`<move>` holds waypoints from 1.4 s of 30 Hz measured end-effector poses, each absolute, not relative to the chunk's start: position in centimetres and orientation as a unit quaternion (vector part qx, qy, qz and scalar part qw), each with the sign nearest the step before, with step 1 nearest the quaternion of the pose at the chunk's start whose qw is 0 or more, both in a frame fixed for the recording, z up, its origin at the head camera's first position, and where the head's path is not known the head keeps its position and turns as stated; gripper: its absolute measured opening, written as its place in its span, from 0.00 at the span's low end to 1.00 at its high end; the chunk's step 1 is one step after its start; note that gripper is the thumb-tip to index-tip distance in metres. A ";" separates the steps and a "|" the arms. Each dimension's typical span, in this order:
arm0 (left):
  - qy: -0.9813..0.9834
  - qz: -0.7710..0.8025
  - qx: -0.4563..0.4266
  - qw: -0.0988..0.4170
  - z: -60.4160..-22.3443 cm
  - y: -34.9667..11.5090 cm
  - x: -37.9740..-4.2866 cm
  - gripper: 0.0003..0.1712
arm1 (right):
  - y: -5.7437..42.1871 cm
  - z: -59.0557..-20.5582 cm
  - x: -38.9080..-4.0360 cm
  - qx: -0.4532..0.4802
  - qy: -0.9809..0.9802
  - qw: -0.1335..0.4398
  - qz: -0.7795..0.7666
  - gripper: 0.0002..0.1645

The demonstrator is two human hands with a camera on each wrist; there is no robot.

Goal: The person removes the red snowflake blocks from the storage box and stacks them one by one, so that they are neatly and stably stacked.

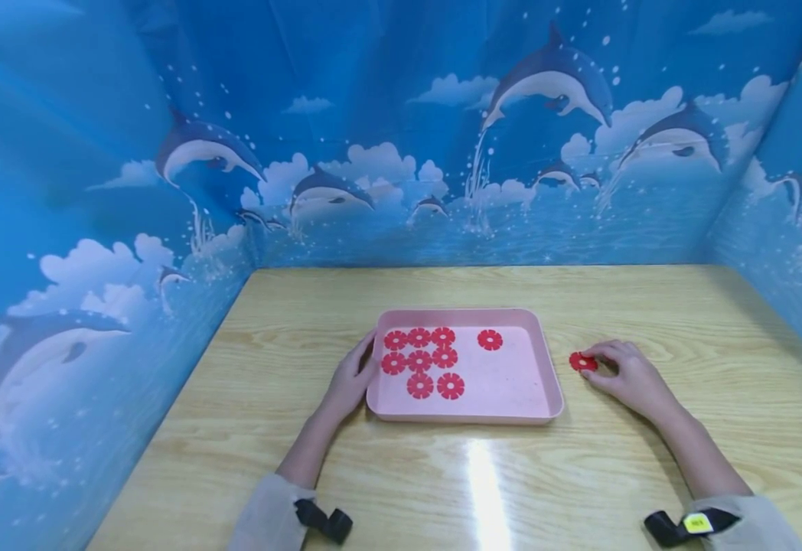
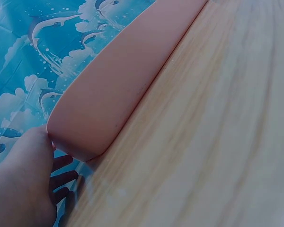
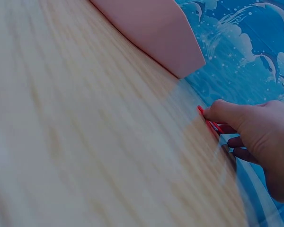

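Note:
A pink tray [image 1: 511, 383] lies on the table, with several red notched plastic discs [image 1: 420, 386] grouped in its left half. One more red disc [image 1: 490, 340] lies apart from them, right of the tray's middle. At the tray's left wall my left hand [image 1: 353, 376] rests with fingers extended along the outside; in the left wrist view the hand [image 2: 26, 175] touches the tray's corner. To the right of the tray my right hand [image 1: 627, 375] pinches a red notched disc [image 1: 578, 361] by its edge. That disc [image 3: 210, 121] is tilted in the right wrist view.
The light wooden table [image 1: 718, 321] extends around the tray, with a bright reflection in front of it. A blue dolphin-printed sheet [image 1: 387, 115] stands along the back and both sides. Black straps with small devices [image 1: 690, 526] sit on both sleeves.

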State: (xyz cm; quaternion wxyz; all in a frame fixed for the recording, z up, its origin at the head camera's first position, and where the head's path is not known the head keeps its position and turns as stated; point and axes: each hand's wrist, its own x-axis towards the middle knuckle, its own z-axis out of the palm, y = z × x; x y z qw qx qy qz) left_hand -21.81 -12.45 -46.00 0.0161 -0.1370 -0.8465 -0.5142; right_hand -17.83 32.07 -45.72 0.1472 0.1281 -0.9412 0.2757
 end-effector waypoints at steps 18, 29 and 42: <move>-0.844 -0.514 -0.154 0.025 -46.1 -12.6 -21.9 0.27 | 32.1 -45.9 -17.9 0.125 -0.943 0.133 0.279 0.16; -0.840 -0.518 -0.160 0.031 -45.2 -12.4 -21.6 0.26 | 32.2 -45.9 -18.0 0.125 -0.944 0.126 0.279 0.18; -0.839 -0.518 -0.161 0.028 -46.3 -12.7 -22.2 0.27 | 30.3 -43.7 -18.1 0.138 -0.936 0.144 0.292 0.18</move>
